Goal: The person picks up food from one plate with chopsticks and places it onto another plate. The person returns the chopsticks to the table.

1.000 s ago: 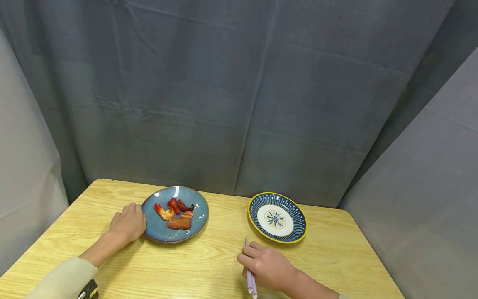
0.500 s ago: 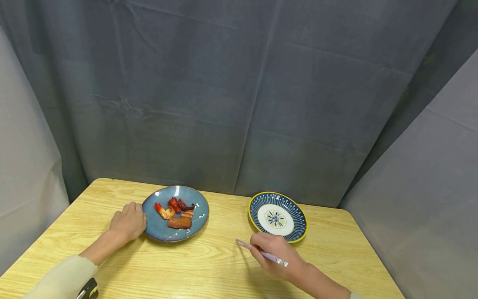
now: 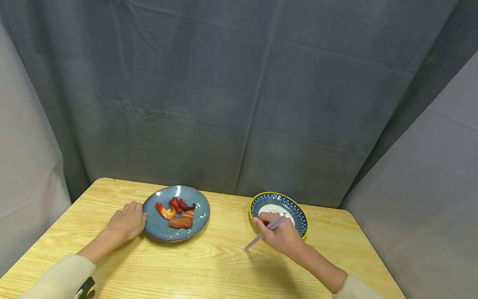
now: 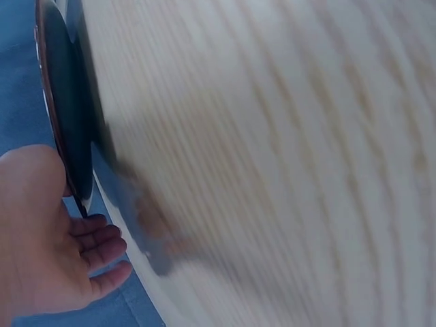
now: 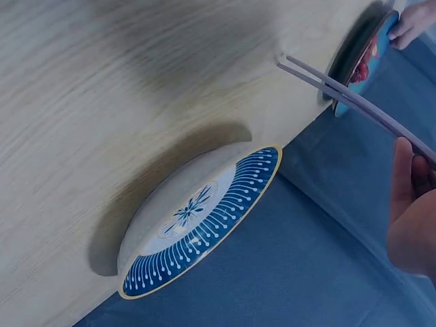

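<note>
Right hand [image 3: 283, 236] grips chopsticks [image 3: 254, 242]; left hand [image 3: 128, 222] pinches blue plate [image 3: 157, 230] by its rim.
Plate holds shrimp [image 3: 166, 212], other food pieces [image 3: 180, 223]; patterned dish [image 3: 297, 212] partly behind right hand.

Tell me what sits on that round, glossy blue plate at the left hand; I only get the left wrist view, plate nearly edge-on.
Observer: The plate carries an orange, red-tailed, shrimp-like piece plus several reddish-brown pieces.
Operator: Right hand?
Observer: The right hand holds two slim, pale-purple chopsticks, material unclear.
Operator: Anything near it?
Observer: A round, glossy, navy-and-white dish with a yellow rim, partly hidden behind that hand in the head view.
</note>
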`<action>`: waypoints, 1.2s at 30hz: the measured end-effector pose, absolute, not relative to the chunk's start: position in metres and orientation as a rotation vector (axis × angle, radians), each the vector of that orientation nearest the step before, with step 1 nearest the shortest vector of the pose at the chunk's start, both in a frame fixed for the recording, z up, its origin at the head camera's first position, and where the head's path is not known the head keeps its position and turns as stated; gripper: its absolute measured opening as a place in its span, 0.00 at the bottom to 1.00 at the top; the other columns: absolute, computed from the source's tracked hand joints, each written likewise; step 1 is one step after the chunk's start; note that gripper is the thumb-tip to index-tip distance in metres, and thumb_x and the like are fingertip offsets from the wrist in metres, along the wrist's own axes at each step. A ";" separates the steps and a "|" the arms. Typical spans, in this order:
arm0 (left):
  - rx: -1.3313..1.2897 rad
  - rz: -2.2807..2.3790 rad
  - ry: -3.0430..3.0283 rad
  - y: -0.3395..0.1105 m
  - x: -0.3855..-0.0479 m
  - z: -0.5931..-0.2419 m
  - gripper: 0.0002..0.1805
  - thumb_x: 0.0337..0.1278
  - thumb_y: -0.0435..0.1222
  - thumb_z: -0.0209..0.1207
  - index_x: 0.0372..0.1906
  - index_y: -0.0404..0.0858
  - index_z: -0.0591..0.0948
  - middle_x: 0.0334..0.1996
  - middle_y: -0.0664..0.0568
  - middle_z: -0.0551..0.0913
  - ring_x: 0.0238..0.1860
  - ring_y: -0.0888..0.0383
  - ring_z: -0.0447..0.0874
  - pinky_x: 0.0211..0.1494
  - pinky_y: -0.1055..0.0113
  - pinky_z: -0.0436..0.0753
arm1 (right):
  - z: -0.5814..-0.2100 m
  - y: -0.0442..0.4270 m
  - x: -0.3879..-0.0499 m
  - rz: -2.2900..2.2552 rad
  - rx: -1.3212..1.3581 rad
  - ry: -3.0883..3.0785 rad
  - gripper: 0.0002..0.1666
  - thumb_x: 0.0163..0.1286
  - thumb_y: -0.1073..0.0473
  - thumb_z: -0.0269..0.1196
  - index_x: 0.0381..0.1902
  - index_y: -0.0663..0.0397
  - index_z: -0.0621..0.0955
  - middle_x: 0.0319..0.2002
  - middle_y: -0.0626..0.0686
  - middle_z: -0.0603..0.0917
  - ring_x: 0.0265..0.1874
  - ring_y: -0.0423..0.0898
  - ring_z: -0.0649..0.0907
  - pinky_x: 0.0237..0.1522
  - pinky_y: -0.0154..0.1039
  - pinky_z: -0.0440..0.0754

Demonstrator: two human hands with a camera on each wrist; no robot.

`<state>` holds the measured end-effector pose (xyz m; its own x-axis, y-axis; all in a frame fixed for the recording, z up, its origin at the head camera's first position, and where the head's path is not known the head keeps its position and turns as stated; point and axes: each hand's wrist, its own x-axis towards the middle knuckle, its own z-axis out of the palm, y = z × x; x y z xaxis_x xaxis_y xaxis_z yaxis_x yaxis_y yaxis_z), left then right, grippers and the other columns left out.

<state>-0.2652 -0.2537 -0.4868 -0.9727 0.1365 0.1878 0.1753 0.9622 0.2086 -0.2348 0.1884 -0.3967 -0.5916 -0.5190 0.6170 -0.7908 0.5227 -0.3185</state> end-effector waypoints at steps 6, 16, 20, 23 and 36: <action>-0.297 -0.292 -2.896 -0.257 -0.268 -0.489 0.14 0.69 0.38 0.53 0.39 0.27 0.72 0.31 0.44 0.69 0.39 0.42 0.74 0.38 0.46 0.75 | -0.398 0.186 -0.245 0.790 1.028 -2.322 0.27 0.65 0.67 0.67 0.16 0.41 0.65 0.16 0.33 0.58 0.16 0.29 0.58 0.17 0.25 0.54; -0.368 -0.259 -2.833 -0.265 -0.273 -0.498 0.13 0.68 0.38 0.54 0.35 0.31 0.71 0.29 0.46 0.68 0.35 0.43 0.73 0.36 0.47 0.73 | -0.395 0.180 -0.258 0.983 0.896 -2.482 0.28 0.66 0.69 0.64 0.12 0.44 0.65 0.12 0.33 0.57 0.12 0.29 0.57 0.16 0.29 0.52; -0.388 -0.246 -2.806 -0.265 -0.274 -0.498 0.13 0.68 0.38 0.55 0.34 0.31 0.71 0.28 0.46 0.68 0.34 0.44 0.73 0.34 0.48 0.73 | -0.394 0.180 -0.261 1.025 0.834 -2.563 0.27 0.68 0.69 0.62 0.12 0.45 0.68 0.09 0.36 0.63 0.09 0.32 0.62 0.14 0.30 0.56; -0.395 -0.246 -2.793 -0.265 -0.272 -0.498 0.13 0.67 0.38 0.56 0.33 0.31 0.71 0.27 0.46 0.67 0.33 0.44 0.72 0.33 0.49 0.72 | -0.395 0.182 -0.262 1.111 0.754 -2.634 0.25 0.72 0.66 0.60 0.13 0.47 0.70 0.08 0.40 0.69 0.08 0.36 0.68 0.13 0.31 0.62; -0.409 -0.222 -2.763 -0.268 -0.271 -0.498 0.13 0.66 0.38 0.57 0.32 0.32 0.70 0.26 0.47 0.66 0.31 0.46 0.71 0.32 0.51 0.71 | -0.405 0.186 -0.256 1.250 0.568 -2.604 0.22 0.74 0.60 0.61 0.17 0.49 0.72 0.15 0.53 0.75 0.13 0.41 0.70 0.15 0.31 0.61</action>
